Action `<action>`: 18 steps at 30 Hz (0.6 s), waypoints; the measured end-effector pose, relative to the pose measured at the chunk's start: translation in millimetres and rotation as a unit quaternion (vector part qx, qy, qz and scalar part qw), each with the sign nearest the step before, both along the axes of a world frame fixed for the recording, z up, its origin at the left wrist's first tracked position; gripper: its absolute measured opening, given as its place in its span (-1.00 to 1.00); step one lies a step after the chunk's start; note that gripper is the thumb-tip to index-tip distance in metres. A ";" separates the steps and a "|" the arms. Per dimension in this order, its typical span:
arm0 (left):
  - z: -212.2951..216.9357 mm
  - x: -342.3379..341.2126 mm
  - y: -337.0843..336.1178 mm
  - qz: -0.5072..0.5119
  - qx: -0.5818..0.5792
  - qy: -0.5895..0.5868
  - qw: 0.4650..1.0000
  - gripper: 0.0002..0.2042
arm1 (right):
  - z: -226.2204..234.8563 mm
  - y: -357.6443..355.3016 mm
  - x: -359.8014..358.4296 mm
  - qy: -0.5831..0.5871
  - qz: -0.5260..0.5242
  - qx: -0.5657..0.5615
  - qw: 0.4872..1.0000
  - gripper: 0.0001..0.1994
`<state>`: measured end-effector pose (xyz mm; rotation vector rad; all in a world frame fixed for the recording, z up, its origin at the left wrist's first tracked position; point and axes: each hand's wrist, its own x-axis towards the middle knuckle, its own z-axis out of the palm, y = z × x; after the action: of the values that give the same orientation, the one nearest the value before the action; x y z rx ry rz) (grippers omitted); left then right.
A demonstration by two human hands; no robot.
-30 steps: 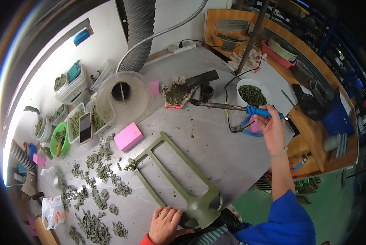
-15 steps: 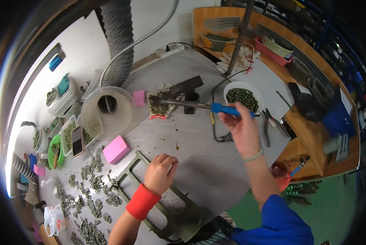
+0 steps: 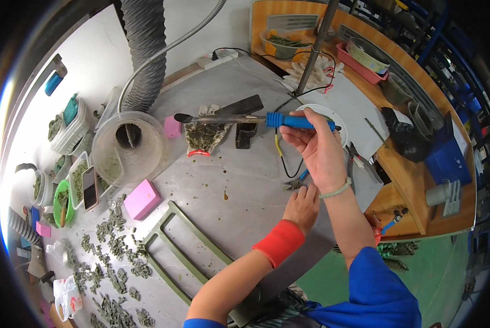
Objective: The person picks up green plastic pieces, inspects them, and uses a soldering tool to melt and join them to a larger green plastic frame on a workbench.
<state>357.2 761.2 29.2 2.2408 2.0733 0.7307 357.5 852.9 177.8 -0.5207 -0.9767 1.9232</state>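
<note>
My right hand (image 3: pixel 324 150) grips the blue handle of a soldering iron (image 3: pixel 289 120) above the table. Its broad dark tip points left, over a dirty glove (image 3: pixel 201 136) that lies beside a dark block. Reaching across to the right, my left hand (image 3: pixel 303 206) has a red wristband behind it. Its fingers are extended near small pliers (image 3: pixel 293 185) with blue on the handles, and I see nothing held in them. An olive-green plastic frame (image 3: pixel 201 235) with long openings lies partly under my left forearm. My right hand partly hides a white bowl (image 3: pixel 340 117).
At left stand a clear round tub (image 3: pixel 100 158), a pink block (image 3: pixel 142 199) and a green bowl (image 3: pixel 57 208). Many small olive pieces (image 3: pixel 111 273) lie scattered at lower left. A metal pole (image 3: pixel 313 60) rises at the back right, and a power cord (image 3: pixel 267 56) crosses the far side.
My left hand has moved right, from above the green frame to beside the pliers. My right hand still holds the soldering iron, now drawn slightly left and up from the glove.
</note>
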 end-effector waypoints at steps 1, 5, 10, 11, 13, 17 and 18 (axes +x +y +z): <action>-1.7 -0.9 0.9 0.003 0.008 0.013 1.000 -0.78 | -0.2 0.6 -2.1 0.002 0.005 0.000 1.000 -0.72; 2.2 -7.4 -17.1 -0.048 0.017 0.042 0.998 -0.82 | -3.4 5.9 14.1 -0.031 -0.027 0.019 0.999 -0.72; 13.9 -40.7 -71.4 -0.079 0.013 0.123 0.989 -0.84 | -12.8 11.0 22.2 -0.069 -0.015 0.029 0.997 -0.71; 15.7 -49.2 -83.7 -0.074 0.010 0.124 0.989 -0.84 | -13.6 12.5 22.3 -0.068 -0.011 0.028 0.997 -0.71; 23.4 -60.4 -103.5 -0.086 0.016 0.162 0.983 -0.82 | -6.9 15.2 25.4 -0.091 -0.008 0.051 0.995 -0.71; 32.7 -49.4 -113.7 -0.118 0.020 0.132 0.984 -0.79 | 1.4 25.4 43.1 -0.098 -0.014 0.068 0.993 -0.73; 31.2 -38.4 -107.5 -0.145 0.040 0.123 0.981 -0.78 | 1.1 26.7 45.3 -0.101 -0.020 0.070 0.992 -0.73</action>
<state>318.8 653.7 60.4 2.7225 1.7667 0.5493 402.8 879.6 178.9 -0.6564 -1.2110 1.7757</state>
